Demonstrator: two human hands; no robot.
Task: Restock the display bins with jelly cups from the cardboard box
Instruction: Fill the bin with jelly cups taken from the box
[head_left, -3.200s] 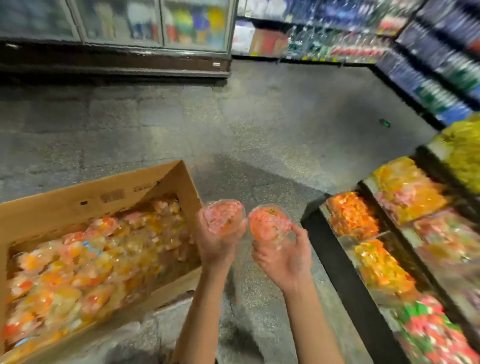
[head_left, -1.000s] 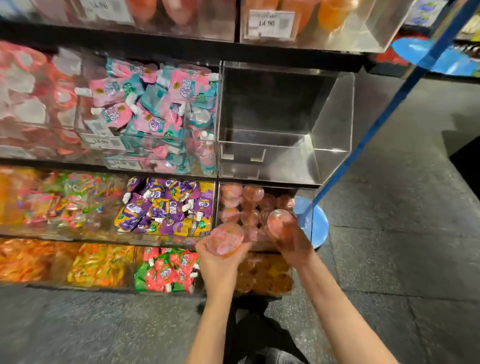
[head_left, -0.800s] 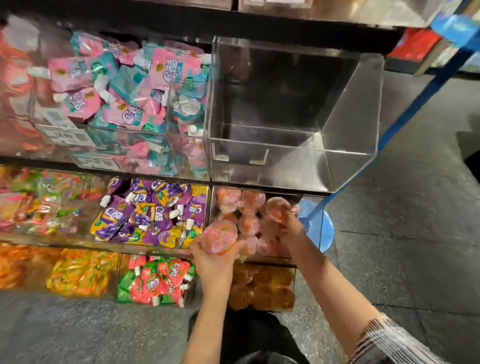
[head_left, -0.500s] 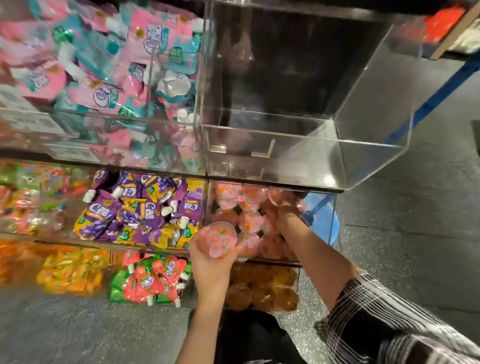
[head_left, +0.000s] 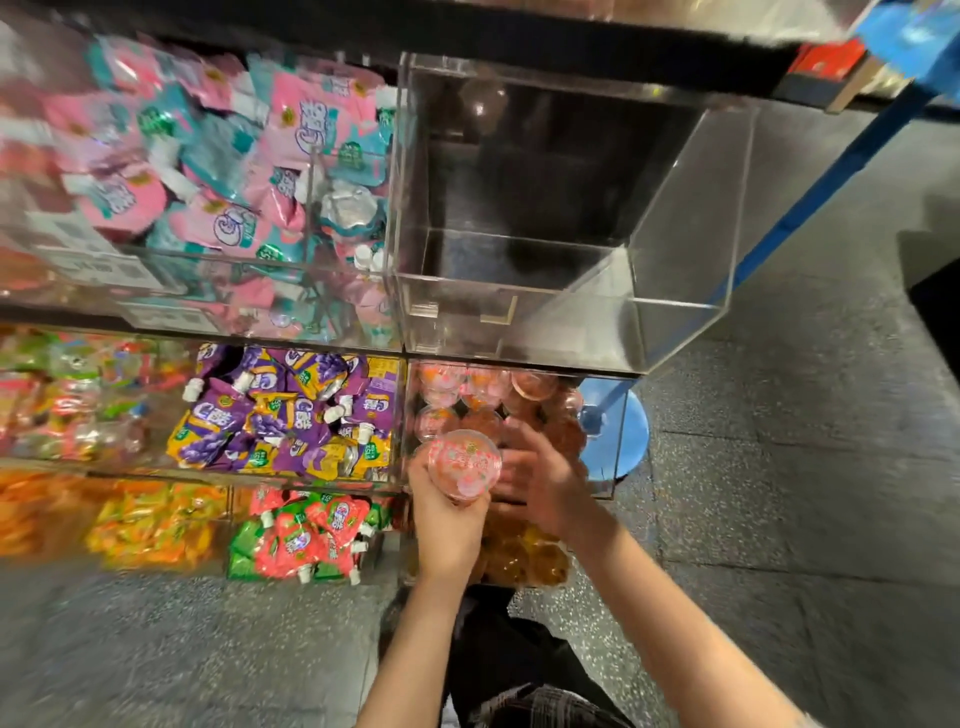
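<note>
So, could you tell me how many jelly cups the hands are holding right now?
1: the left hand grips a pink jelly cup in front of the pink-cup bin. The right hand beside it looks empty, fingers relaxed.

A pink jelly cup (head_left: 464, 463), lid up, before the clear bin (head_left: 615, 441); more cups (head_left: 470, 387) inside.

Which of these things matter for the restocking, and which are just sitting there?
Part of the job:
- jelly cup gripped by the left hand
- right hand, fingers open, holding nothing
- bin of pink jelly cups

Just there:
- empty clear bin above it
- purple pouches
- pink pouches
- bin of orange jelly cups below
</note>
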